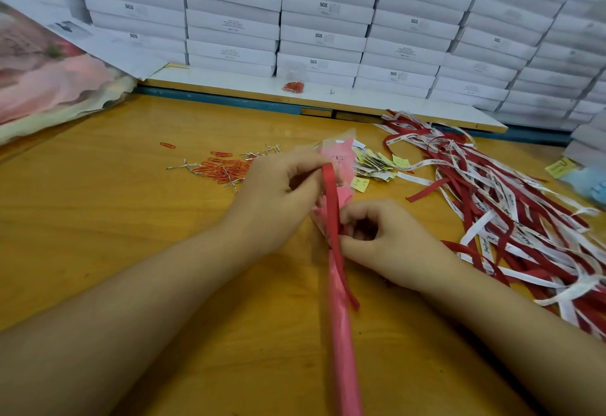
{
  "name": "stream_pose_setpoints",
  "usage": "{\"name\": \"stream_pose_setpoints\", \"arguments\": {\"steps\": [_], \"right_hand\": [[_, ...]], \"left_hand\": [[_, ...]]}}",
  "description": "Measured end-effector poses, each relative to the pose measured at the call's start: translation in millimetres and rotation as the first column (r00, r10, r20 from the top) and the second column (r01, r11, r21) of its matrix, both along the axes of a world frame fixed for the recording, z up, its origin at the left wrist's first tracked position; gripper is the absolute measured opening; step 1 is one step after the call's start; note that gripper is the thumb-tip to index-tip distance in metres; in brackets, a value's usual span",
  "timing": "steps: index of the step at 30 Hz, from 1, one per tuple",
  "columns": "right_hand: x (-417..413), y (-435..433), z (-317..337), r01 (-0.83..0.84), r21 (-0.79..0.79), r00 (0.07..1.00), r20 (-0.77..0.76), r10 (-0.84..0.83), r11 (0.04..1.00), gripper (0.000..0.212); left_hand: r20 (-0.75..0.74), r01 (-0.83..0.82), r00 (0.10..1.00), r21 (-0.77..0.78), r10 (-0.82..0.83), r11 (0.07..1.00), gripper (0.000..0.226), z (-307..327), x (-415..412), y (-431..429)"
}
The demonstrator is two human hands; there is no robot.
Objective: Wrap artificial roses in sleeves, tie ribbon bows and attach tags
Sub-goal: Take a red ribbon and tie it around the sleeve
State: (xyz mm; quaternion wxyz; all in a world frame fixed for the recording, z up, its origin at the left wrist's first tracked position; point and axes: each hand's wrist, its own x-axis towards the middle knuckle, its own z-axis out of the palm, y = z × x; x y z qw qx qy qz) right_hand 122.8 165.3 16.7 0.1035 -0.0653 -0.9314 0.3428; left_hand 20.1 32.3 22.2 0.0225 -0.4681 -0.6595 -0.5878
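Steadying flimsy pink sleeve [342, 333] at lower centre, pinching soft, slippery red ribbon [332, 192] close to it with left hand [275, 192] and right hand [383, 232].

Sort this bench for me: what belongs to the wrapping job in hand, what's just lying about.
Job: long pink plastic sleeve; red fabric ribbon, pinched by left hand and right hand; heap of red and white ribbons; small yellow paper tags.
Lying about: stacked white cardboard boxes; red wire paper clips and silver twist ties, use unclear.
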Motion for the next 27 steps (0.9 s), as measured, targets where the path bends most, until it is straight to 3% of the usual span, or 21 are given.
{"name": "stream_pose_setpoints", "arguments": {"steps": [4,16,20,23,27], "right_hand": [[0.9,-0.6,0.4,0.012,-0.003,1.0,0.011,-0.012,1.0,0.003],[-0.2,0.8,3.5,0.037,0.016,0.999,0.025,-0.037,0.999,0.006],[0.7,1.4,0.9,0.036,0.056,0.999,0.027,-0.038,0.998,0.008],[1.8,3.2,0.0,0.036,0.037,0.999,0.004,-0.036,0.999,0.012],[4.2,7.5,0.2,0.045,-0.042,0.999,-0.024,-0.046,0.998,0.02]], "left_hand": [[0.176,-0.082,0.982,0.094,0.065,0.992,0.028,2.1,-9.8,-0.7],[0.299,-0.232,0.94,0.196,0.167,0.953,0.036,1.1,-17.5,-2.8],[0.366,-0.166,0.923,0.098,0.12,0.981,0.039,4.5,-21.4,-0.8],[0.531,-0.125,0.846,0.118,0.044,0.985,0.051,9.4,-29.5,-5.5],[0.775,-0.173,0.593,0.39,-0.221,0.904,0.066,15.8,-45.0,-17.8]]}}
